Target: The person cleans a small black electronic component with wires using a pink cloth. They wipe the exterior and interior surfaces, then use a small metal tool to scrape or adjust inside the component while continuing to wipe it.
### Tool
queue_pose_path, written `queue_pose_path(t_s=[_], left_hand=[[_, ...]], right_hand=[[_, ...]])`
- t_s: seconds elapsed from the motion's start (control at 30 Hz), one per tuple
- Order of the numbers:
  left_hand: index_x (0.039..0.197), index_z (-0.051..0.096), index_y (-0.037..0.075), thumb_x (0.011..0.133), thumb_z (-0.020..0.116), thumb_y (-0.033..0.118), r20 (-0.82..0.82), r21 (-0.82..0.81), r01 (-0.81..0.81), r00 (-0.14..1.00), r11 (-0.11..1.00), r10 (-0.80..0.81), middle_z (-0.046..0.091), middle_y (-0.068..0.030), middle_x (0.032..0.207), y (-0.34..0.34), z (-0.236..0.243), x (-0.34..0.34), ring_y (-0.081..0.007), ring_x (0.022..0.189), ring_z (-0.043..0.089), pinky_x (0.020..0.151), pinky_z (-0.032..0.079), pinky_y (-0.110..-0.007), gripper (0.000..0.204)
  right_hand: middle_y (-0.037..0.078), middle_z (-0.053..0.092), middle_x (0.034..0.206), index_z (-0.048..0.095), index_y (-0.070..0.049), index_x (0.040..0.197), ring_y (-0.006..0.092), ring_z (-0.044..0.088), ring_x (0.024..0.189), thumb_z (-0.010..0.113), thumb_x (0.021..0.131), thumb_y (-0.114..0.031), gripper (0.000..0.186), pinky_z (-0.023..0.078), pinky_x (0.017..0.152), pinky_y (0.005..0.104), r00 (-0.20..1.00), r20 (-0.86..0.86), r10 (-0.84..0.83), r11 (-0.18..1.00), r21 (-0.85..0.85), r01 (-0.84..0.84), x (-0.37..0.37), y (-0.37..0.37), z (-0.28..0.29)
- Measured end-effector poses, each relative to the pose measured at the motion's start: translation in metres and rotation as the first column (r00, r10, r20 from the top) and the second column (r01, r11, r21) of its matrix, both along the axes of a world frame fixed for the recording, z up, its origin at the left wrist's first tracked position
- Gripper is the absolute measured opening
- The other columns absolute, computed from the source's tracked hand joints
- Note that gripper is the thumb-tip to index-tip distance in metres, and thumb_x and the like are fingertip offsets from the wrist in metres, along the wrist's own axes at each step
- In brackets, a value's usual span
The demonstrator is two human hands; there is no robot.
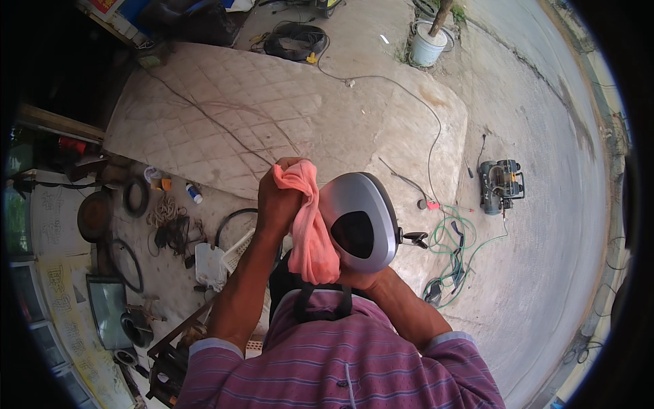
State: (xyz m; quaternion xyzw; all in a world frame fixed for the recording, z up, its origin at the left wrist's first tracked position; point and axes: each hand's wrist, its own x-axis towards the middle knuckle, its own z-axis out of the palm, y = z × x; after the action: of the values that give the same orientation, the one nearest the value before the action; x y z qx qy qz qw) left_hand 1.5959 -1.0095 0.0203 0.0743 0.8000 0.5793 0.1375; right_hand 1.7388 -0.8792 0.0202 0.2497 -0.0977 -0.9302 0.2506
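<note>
My left hand [276, 198] grips a crumpled pink cloth [306, 225], its fingers curled at the cloth's upper end, which hangs down along the left side of a rounded silver object [368, 211] with a dark oval panel, a black rim and a small black fitting sticking out at its right. My right hand [361, 278] is under the lower end of this silver object, holding it against the cloth near my body; most of its fingers are hidden.
An air compressor [501, 187] stands at the right among a tangled green hose [456, 252]. Tyres [136, 194], rope, a white basket [238, 249] and a glass pane [105, 310] lie at the left. A potted trunk [426, 48] and coiled cable [293, 42] are at the back.
</note>
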Motion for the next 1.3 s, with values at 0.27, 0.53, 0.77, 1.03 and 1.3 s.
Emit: queue_pose_path(t_s=[0.27,0.53,0.77,1.03,1.3], left_hand=[[0.126,0.051,0.000,0.085,0.075,0.026,0.236,0.676,0.154,0.881,0.721,-0.410,0.060,-0.0078,0.116,-0.021,0.025,0.085,-0.0143,0.102,0.059,0.084,0.051,-0.029,0.055],[0.134,0.043,-0.005,0.085,0.076,0.022,0.062,0.459,0.001,0.998,0.888,-0.033,0.056,-0.0120,0.125,-0.032,0.020,0.092,-0.0204,0.113,0.057,0.096,0.048,-0.035,0.066],[0.142,0.035,-0.003,0.084,0.077,0.035,-0.482,0.082,0.401,0.817,0.912,-0.316,0.039,-0.0169,0.144,0.004,0.054,0.085,-0.0290,0.130,0.046,0.112,0.035,-0.044,0.082],[0.136,0.046,-0.001,0.090,0.070,0.027,-0.012,0.378,0.247,0.965,0.892,-0.262,0.050,-0.0139,0.138,0.010,0.052,0.049,-0.0231,0.127,0.050,0.106,0.038,-0.037,0.059],[0.140,0.043,-0.001,0.082,0.077,0.030,-0.561,0.060,0.493,0.736,0.868,-0.380,0.043,-0.0182,0.142,0.002,0.050,0.067,-0.0317,0.131,0.046,0.107,0.038,-0.041,0.073]], right_hand=[[0.000,0.053,0.075,0.057,-0.014,0.095,0.0166,0.045,0.068,0.055,0.092,-0.037,0.024,0.040,0.064,0.0244,0.955,-0.222,-0.194,0.974,-0.162,0.160,-0.002,0.006,-0.030],[-0.002,0.052,0.073,0.059,-0.013,0.123,0.0129,0.042,0.067,0.049,0.095,-0.045,0.043,0.036,0.058,0.0250,0.942,-0.279,-0.186,0.975,-0.169,0.142,-0.013,0.020,-0.001],[0.008,0.058,0.128,0.050,-0.011,0.136,0.0201,0.053,0.120,0.052,0.098,-0.037,0.046,0.040,0.100,0.0327,0.776,-0.457,0.435,0.017,0.866,0.500,-0.011,0.004,0.004],[0.008,0.064,0.107,0.056,-0.007,0.124,0.0206,0.065,0.093,0.058,0.097,-0.024,0.032,0.056,0.082,0.0358,0.934,-0.323,-0.150,0.888,0.372,0.271,0.019,-0.001,-0.048],[0.017,0.064,0.123,0.060,-0.002,0.125,0.0343,0.062,0.111,0.063,0.086,-0.012,0.040,0.050,0.095,0.0416,0.930,-0.302,0.208,0.222,0.941,0.256,0.017,0.035,-0.037]])
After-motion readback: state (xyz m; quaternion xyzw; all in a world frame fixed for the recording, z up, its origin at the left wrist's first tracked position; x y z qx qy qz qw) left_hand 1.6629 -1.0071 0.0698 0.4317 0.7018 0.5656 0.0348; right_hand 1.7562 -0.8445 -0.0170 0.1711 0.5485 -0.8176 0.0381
